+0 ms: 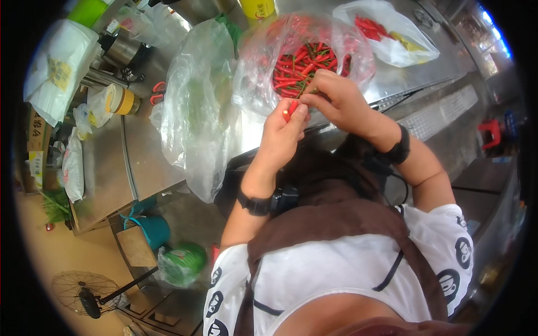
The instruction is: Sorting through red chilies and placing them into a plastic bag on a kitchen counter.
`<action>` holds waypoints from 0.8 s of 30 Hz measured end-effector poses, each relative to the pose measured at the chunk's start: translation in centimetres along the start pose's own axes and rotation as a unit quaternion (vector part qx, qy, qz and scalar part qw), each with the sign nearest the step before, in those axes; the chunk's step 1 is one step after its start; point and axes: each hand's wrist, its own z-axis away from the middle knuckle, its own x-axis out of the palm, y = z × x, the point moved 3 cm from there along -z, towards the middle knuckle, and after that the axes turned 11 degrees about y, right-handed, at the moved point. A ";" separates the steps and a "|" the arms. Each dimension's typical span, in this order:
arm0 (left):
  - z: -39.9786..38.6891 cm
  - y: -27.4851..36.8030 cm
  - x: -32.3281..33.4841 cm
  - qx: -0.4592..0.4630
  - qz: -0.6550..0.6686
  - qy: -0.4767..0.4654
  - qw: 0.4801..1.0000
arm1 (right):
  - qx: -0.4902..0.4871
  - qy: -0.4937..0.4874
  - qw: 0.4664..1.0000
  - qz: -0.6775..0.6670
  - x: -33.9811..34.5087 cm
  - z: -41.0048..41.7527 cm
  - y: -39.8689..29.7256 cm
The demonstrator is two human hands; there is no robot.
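My left hand [282,128] is closed around red chili peppers [293,106]; one has a pale cut or broken end showing. Pinched together against it, the thumb and forefinger of my right hand [338,96] hold what looks like a green chili stem, partly covered by the fingers. Just beyond both hands lies a large clear plastic bag [256,80], its mouth spread wide. Inside are many red chilies with green stems [300,69]. Farther right, a white plastic bag [380,52] contains more red chilies [370,27] and something yellowish.
Left of the chilies lies another clear bag [201,96] with greenish contents, beside red-handled scissors [158,93]. A yellow-banded jar [122,100] stands on the steel counter [155,159]. Below are a teal bucket [157,231], a green bagged item [185,260] and a fan [86,294].
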 end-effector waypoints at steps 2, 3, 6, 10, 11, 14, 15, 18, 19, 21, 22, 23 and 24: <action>-0.2 0.0 -0.3 -0.009 0.000 -0.012 1.000 | -0.086 0.056 0.994 0.035 0.2 0.2 0.0; -0.2 -0.1 -0.4 -0.018 -0.002 -0.021 1.000 | -0.085 0.054 0.994 0.035 0.3 0.1 -0.1; 0.0 0.3 -0.2 -0.036 0.027 0.007 0.999 | -0.148 0.062 0.984 0.082 0.8 -0.2 -0.6; -0.1 0.6 -0.1 -0.031 0.041 0.060 0.997 | -0.199 0.129 0.959 0.156 0.4 -1.4 0.0; -0.1 0.9 -0.5 -0.026 0.051 0.047 0.997 | -0.199 0.150 0.944 0.217 0.1 -2.0 0.3; -0.2 1.1 -1.0 -0.020 0.055 0.057 0.997 | -0.175 0.140 0.941 0.252 -0.1 -2.9 0.7; -0.1 1.1 -1.2 -0.020 0.047 0.085 0.995 | -0.206 0.136 0.935 0.254 0.1 -3.1 0.3; -0.1 1.3 -2.1 0.032 0.004 0.090 0.995 | -0.157 -0.038 0.948 0.275 1.8 -2.2 0.7; -0.1 1.3 -2.1 0.032 0.005 0.089 0.995 | -0.158 -0.038 0.947 0.276 2.1 -2.0 1.1; 0.0 1.5 -2.2 0.010 0.039 0.093 0.995 | -0.134 -0.014 0.939 0.318 2.7 -1.9 2.3; -0.1 1.5 -2.1 0.011 0.040 0.094 0.995 | -0.136 -0.015 0.938 0.318 2.8 -2.0 2.4; -0.1 1.5 -2.2 0.029 0.037 0.114 0.992 | -0.126 -0.023 0.936 0.328 2.8 -2.1 2.6; -0.1 1.6 -2.2 0.046 0.032 0.132 0.990 | -0.114 -0.030 0.934 0.338 2.9 -2.2 2.7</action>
